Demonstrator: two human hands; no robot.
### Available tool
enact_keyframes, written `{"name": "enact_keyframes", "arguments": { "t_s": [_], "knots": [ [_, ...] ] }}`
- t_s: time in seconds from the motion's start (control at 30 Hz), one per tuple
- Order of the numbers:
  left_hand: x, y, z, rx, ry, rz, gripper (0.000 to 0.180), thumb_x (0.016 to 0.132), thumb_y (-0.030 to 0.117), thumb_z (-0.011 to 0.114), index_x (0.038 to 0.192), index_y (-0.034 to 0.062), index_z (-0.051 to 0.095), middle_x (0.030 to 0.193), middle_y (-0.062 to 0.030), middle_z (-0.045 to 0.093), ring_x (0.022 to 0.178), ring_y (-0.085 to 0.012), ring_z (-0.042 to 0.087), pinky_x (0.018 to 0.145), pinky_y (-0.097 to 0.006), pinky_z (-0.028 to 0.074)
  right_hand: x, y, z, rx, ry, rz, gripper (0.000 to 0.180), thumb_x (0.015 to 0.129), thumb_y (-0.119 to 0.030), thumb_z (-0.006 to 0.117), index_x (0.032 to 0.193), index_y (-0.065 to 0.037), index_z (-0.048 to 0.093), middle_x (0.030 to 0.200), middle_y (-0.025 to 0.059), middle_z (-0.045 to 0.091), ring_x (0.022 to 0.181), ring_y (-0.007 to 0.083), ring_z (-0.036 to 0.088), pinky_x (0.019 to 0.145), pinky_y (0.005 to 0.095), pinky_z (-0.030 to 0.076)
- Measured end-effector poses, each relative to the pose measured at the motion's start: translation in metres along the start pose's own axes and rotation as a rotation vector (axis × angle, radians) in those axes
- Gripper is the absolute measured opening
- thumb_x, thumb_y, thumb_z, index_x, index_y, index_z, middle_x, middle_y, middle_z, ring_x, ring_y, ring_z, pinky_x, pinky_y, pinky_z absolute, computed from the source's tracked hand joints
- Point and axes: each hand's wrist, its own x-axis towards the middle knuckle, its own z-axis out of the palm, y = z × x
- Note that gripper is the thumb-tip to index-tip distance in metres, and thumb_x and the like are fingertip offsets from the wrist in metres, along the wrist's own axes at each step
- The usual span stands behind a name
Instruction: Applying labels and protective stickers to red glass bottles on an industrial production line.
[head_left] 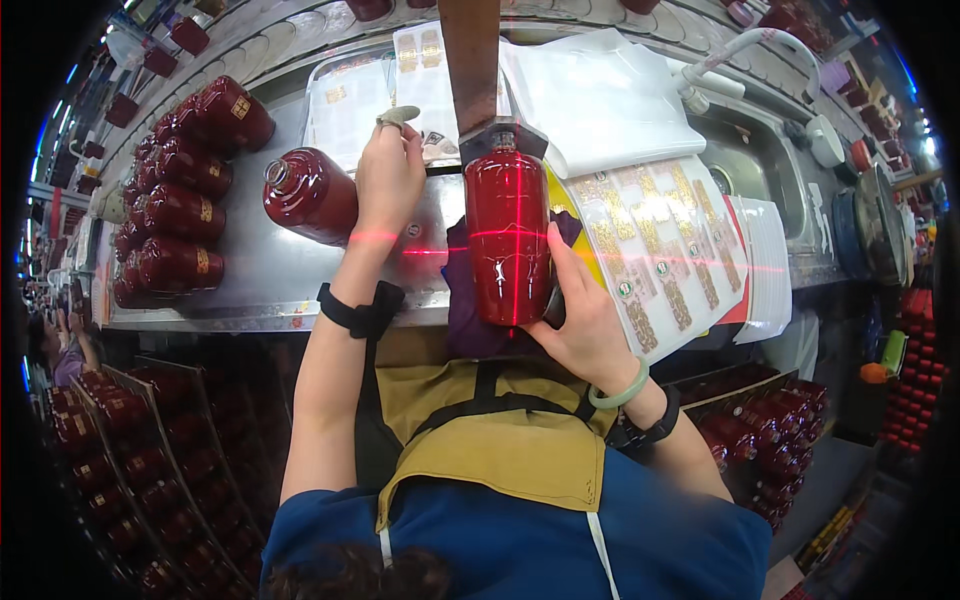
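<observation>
My right hand grips the red bottle lying on the counter. My left hand pinches a label farther left. Crates below hold red bottles.

Right hand steadies glossy dark-red glass bottle lying neck-away on steel bench, red laser cross on it. Left hand pinches small pale label. Gold-printed sticker sheets just right of bottle
</observation>
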Motion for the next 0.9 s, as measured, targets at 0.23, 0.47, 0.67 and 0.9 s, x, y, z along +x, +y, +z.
{"name": "enact_keyframes", "arguments": {
  "t_s": [0.23, 0.47, 0.67, 0.9],
  "knots": [
    [-0.009, 0.069, -0.031, 0.02, 0.248, 0.053, 0.032, 0.085, 0.001, 0.073, 0.117, 0.0046, 0.07, 0.09, -0.007, 0.07, 0.083, -0.0234, 0.07, 0.079, -0.035, 0.055, -0.001, 0.009, 0.0, 0.065, -0.02, 0.0, 0.105, 0.07, -0.008, 0.089, 0.157, 0.005, 0.031, 0.147, 0.0286, 0.051, 0.126, 0.044, 0.059, 0.102, 0.0436, 0.052],
    [-0.071, 0.133, -0.047, -0.1, 0.078, 0.32, 0.031, 0.075, -0.005, 0.081, 0.103, 0.0021, 0.069, 0.096, -0.0081, 0.073, 0.084, -0.0261, 0.07, 0.078, -0.036, 0.054, 0.021, 0.013, -0.048, 0.261, -0.249, 0.257, 0.088, 0.073, -0.019, 0.092, 0.149, -0.004, 0.051, 0.125, 0.0125, 0.067, 0.083, 0.0169, 0.06, 0.079, 0.0299, 0.052],
    [-0.078, 0.147, -0.058, -0.186, -0.066, 0.248, 0.044, 0.073, 0.008, 0.089, 0.11, 0.001, 0.067, 0.099, -0.0114, 0.072, 0.092, -0.0297, 0.066, 0.083, -0.039, 0.053, 0.071, 0.016, -0.034, 0.552, 0.05, 0.284, 0.041, 0.096, -0.02, 0.073, 0.131, -0.001, 0.064, 0.092, 0.0002, 0.062, 0.072, 0.0064, 0.048, 0.067, 0.0239, 0.044],
    [-0.084, 0.129, -0.028, -0.733, -0.118, -0.369, 0.067, 0.092, 0.017, 0.077, 0.144, -0.0066, 0.044, 0.135, -0.0206, 0.058, 0.124, -0.0279, 0.06, 0.101, -0.04, 0.05, 0.113, 0.018, -0.007, 0.489, 0.056, 0.355, 0.053, 0.085, -0.035, 0.085, 0.119, 0.001, 0.066, 0.081, -0.0019, 0.052, 0.071, 0.0066, 0.048, 0.061, 0.0253, 0.043]
  ]
}}
